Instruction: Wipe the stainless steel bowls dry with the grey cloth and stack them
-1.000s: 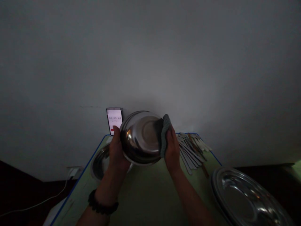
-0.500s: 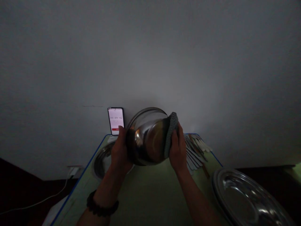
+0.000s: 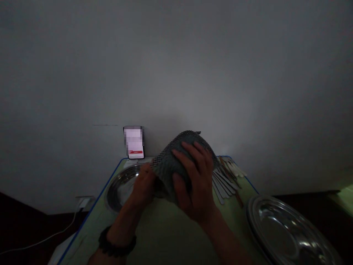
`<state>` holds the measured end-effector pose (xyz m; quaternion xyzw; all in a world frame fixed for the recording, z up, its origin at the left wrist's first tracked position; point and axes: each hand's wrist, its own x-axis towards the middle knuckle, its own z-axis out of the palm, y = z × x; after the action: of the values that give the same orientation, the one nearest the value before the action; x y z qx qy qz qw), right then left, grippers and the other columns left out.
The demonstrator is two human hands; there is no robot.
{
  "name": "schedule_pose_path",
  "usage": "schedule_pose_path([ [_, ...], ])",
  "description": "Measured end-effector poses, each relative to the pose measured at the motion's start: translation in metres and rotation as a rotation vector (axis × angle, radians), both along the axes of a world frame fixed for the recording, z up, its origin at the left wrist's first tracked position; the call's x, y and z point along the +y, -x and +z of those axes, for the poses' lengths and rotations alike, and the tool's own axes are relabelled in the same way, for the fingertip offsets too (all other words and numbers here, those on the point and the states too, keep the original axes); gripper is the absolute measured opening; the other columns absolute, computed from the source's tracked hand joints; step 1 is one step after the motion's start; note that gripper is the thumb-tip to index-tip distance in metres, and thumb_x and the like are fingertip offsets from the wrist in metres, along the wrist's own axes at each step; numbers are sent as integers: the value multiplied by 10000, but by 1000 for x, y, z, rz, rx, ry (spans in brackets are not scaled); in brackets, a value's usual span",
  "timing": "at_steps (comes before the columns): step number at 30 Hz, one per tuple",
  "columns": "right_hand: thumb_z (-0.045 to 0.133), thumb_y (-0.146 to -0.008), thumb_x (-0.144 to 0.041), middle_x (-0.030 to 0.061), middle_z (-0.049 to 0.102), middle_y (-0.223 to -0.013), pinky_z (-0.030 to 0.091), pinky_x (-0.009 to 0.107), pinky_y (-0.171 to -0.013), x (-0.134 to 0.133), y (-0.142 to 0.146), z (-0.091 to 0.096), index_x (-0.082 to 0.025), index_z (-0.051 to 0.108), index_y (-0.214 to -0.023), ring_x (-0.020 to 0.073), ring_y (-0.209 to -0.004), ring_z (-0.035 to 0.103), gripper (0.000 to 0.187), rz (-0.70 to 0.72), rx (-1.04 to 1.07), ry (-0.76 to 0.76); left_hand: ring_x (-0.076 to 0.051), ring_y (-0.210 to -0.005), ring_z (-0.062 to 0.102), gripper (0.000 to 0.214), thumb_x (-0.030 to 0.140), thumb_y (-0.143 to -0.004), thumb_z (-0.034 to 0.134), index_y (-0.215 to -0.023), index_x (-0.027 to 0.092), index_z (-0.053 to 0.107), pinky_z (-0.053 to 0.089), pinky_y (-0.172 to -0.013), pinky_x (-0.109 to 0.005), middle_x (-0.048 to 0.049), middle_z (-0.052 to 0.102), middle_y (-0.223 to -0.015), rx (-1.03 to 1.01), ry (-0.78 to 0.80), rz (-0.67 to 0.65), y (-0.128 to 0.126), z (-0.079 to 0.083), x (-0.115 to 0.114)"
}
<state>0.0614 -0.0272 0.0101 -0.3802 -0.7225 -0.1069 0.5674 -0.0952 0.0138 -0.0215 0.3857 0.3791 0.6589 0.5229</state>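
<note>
A grey cloth (image 3: 172,171) with a checked edge is draped over the metal bowl, which it hides almost wholly. My right hand (image 3: 197,180) presses on the cloth from the right, its fingers curved over it. At the cloth's left side, my left hand (image 3: 145,184) is closed on the bowl's edge, though its fingertips are out of sight. Both hands are raised above the table. Behind my left forearm, a shiny metal basin (image 3: 113,193) stands on the tabletop.
A phone (image 3: 134,141) leans upright against the wall (image 3: 176,73). Knives and forks (image 3: 223,184), along with chopsticks, lie fanned out at the table's (image 3: 165,235) back right. Oval metal trays (image 3: 259,209) are stacked at the right corner. A white cable (image 3: 63,231) runs to a wall plug.
My right hand has swung from the bowl's right side to its near side, spreading the cloth across it. The bowl's shiny outside, visible before, is now covered. My left hand keeps its hold.
</note>
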Motion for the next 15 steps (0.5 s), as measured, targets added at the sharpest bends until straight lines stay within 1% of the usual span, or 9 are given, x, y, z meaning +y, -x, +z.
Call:
schedule_pose_path([
  [1,479,-906,-286,66,547,-1367,307,532,-1128,3,-5,1,-261,546,-1282,281,-1347,415,383,17,59,13,-190,-657,609,181,196,-627,783,-563,231,617,472,-543,-235,1,615,-568,22,14,2,1,2,-1],
  [3,450,-929,-279,70,589,-1312,386,493,-1077,9,-13,2,-250,570,-1239,252,-1267,501,334,54,222,63,-131,-472,493,287,355,-626,799,-520,219,569,416,-445,-229,34,541,-483,53,47,4,3,9,-3],
  [4,442,-939,-287,70,616,-1272,425,467,-1040,11,-16,2,-246,579,-1220,238,-1215,545,315,66,313,100,-120,-439,473,329,453,-634,780,-537,216,575,415,-433,-233,39,537,-474,46,75,0,3,14,-3],
  [5,439,-947,-301,68,645,-1223,458,440,-999,13,-18,2,-243,590,-1198,226,-1156,583,299,71,401,140,-126,-440,498,366,541,-649,744,-577,213,599,439,-445,-245,34,556,-482,21,104,-7,2,20,-4],
  [7,444,-954,-337,61,689,-1133,493,390,-929,17,-20,1,-231,616,-1150,206,-1059,626,281,72,533,224,-176,-541,621,426,634,-701,660,-692,208,654,516,-534,-288,9,614,-525,-60,143,-24,0,31,-4],
  [8,446,-954,-356,57,700,-1109,497,372,-910,19,-19,0,-226,626,-1134,199,-1034,633,285,79,580,263,-202,-625,671,434,638,-736,628,-748,206,672,544,-598,-308,-2,641,-552,-104,142,-22,-2,35,-4],
  [10,445,-954,-391,55,707,-1103,494,353,-905,24,-16,-4,-218,633,-1136,194,-1036,632,313,109,662,330,-230,-761,711,422,608,-807,574,-802,201,688,566,-696,-328,-14,670,-583,-175,105,-3,-5,41,-2],
  [13,429,-959,-424,77,687,-1179,473,373,-964,32,-8,-14,-208,609,-1213,206,-1132,602,379,131,746,411,-229,-837,716,403,535,-899,491,-820,198,697,573,-737,-320,-27,716,-657,-282,108,36,-10,43,3],
  [15,393,-975,-407,104,632,-1289,434,419,-1036,35,1,-24,-204,554,-1298,216,-1234,549,414,112,727,398,-209,-866,713,381,477,-945,442,-879,209,705,572,-743,-296,-22,750,-757,-365,127,59,-13,44,5],
])
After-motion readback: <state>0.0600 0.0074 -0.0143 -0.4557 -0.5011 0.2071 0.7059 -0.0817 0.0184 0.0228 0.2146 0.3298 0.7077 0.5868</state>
